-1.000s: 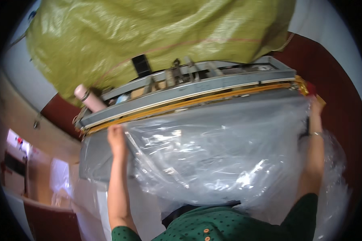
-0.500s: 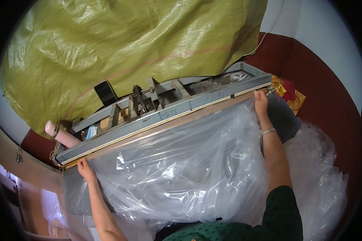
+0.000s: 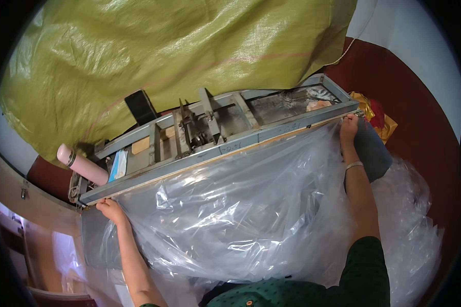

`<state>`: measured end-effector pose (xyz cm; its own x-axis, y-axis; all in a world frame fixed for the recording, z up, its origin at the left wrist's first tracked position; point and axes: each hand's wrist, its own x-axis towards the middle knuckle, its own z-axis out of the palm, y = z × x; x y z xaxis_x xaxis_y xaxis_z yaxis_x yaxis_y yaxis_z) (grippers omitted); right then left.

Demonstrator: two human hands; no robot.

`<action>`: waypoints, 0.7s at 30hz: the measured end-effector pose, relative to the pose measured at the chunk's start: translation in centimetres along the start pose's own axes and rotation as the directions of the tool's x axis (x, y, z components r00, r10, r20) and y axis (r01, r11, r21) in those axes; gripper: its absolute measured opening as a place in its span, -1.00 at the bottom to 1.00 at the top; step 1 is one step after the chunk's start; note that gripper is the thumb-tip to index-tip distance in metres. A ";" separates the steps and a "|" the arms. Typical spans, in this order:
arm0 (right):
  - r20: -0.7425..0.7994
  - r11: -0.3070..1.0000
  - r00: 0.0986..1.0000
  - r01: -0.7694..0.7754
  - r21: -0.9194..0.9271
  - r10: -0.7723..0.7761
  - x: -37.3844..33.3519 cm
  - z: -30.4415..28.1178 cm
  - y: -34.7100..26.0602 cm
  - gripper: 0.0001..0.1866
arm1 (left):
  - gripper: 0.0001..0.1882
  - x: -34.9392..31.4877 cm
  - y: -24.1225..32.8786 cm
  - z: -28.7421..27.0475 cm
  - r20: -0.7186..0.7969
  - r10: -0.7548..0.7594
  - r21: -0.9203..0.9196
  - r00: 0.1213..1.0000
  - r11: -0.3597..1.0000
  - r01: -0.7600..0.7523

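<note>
Stretching clear film w/ both hands, along the near side of the grey metal frame; film lies over the grey counter, top edge right by the frame's near rail, surface wrinkled & shiny. L hand sits at the frame's left end, just below its near corner, fingers closed, pinching the film's top edge there. R hand is at the frame's right end, nr the other near corner, fingers also closed on the film edge; bracelet on that wrist. Film hangs slack btwn the 2 hands, down twd the person's green dotted top. More film, a crumpled heap, is off the frame's right end, on the near side. Frame itself is tilted in view, right end higher, w/ cross-bars inside. Pink bottle leans at the frame's left end, w/ a blue-&-white item just beside it, inside the frame. Black flat thing, poss. a phone, props on the frame's far rail. Big yellow-green sheet w/ a thin reddish line fills the area behind the frame. Gold & red wrapping is just past the frame's right end; dark red lower wall is beyond that.
</note>
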<state>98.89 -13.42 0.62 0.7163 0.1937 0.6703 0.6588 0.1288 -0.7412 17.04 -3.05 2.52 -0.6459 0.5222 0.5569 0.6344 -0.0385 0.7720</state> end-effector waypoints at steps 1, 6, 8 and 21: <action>0.023 0.996 0.996 -0.087 0.004 0.087 0.0 -0.2 0.3 -0.93 | -0.85 -0.4 1.5 -0.1 0.019 -0.049 -0.022 0.999 0.999 0.050; 0.067 0.897 0.987 -0.105 -0.429 0.148 3.6 -1.7 -1.3 -0.86 | -0.89 -0.9 1.8 -0.2 0.299 -0.075 -0.276 0.951 0.948 0.161; 0.085 0.933 0.976 0.214 -0.289 -0.198 1.4 2.7 -11.1 -0.86 | -0.89 -0.9 3.2 -5.0 0.440 0.017 -0.324 0.898 0.935 0.141; 0.900 0.909 0.134 0.113 0.402 -0.415 -23.1 8.0 -37.5 -0.83 | -0.83 -4.5 8.6 -21.3 0.382 0.151 -0.690 0.912 0.703 0.173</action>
<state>55.76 -14.96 12.64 -0.3842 0.8479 0.3652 0.5873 0.5297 -0.6119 16.35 -23.84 13.16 -0.3311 0.7957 0.5072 0.0413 -0.5248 0.8502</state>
